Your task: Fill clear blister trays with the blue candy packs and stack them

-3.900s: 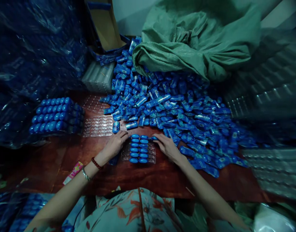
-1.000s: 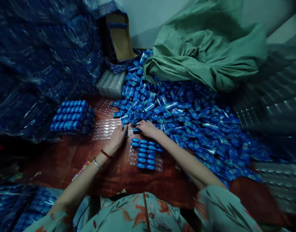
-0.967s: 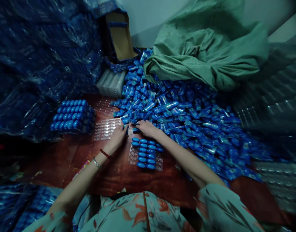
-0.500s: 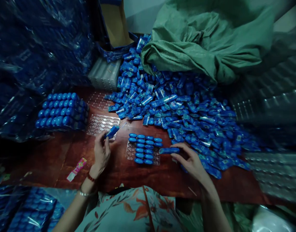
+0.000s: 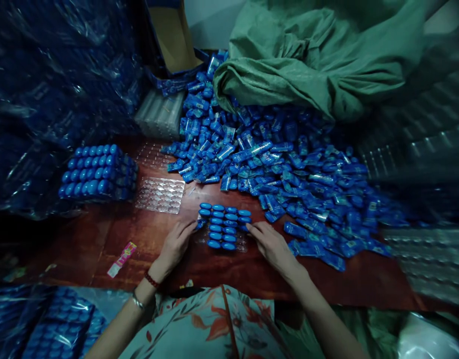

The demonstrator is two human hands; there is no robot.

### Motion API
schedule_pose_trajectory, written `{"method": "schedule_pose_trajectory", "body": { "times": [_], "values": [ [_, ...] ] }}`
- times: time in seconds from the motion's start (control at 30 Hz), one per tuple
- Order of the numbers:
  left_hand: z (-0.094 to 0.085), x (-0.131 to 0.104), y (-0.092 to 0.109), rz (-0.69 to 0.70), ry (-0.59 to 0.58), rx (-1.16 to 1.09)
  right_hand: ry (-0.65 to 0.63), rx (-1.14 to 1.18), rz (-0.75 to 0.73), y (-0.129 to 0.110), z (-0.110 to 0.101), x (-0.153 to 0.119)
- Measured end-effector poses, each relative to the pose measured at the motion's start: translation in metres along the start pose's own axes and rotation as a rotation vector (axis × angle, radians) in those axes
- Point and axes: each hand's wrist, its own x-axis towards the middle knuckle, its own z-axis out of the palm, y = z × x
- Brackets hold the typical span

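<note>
My left hand point(image 5: 177, 244) has its fingertips pinched on the end of a small blue packet point(image 5: 200, 223), at the left edge of a clear plastic tray point(image 5: 241, 245). My right hand point(image 5: 272, 244) has its fingertips against the tray's right-hand column; I cannot tell whether they grip or only touch.

The tray lies flat on the table point(image 5: 210, 276) between the hands, thin and see-through, its lower corners bare. The glossy blue ovals point(image 5: 215, 228) in it lie sideways, smooth and rounded: two full middle columns, with shorter columns at the far end of either side.

Farther left I see a second clear tray point(image 5: 162, 194), a stack of blue ovals point(image 5: 91, 172) and a pink wrapper point(image 5: 121, 259). Beyond the hands spreads a heap of blue packets point(image 5: 270, 164), shiny and crinkled, under a green sack point(image 5: 312, 70).
</note>
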Motion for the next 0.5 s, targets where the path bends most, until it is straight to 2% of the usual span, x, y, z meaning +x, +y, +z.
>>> {"method": "schedule_pose_trajectory", "body": {
  "times": [0.13,0.23,0.3,0.4,0.5],
  "values": [
    [-0.008,0.024,-0.005,0.198,-0.208,0.065,-0.176,-0.222,-0.069,-0.009,-0.013,0.018],
    [-0.014,0.042,-0.007,0.224,-0.372,0.065,-0.243,-0.3,-0.069,-0.018,-0.014,0.029],
    [-0.013,0.049,-0.008,0.217,-0.426,0.054,-0.24,-0.296,-0.047,-0.021,-0.013,0.03],
    [-0.008,0.046,-0.008,0.182,-0.38,0.025,-0.169,-0.284,0.008,-0.02,-0.008,0.021],
    [-0.003,0.033,-0.003,0.097,-0.245,-0.057,-0.078,-0.245,0.041,-0.015,-0.002,0.006]
  ]
}}
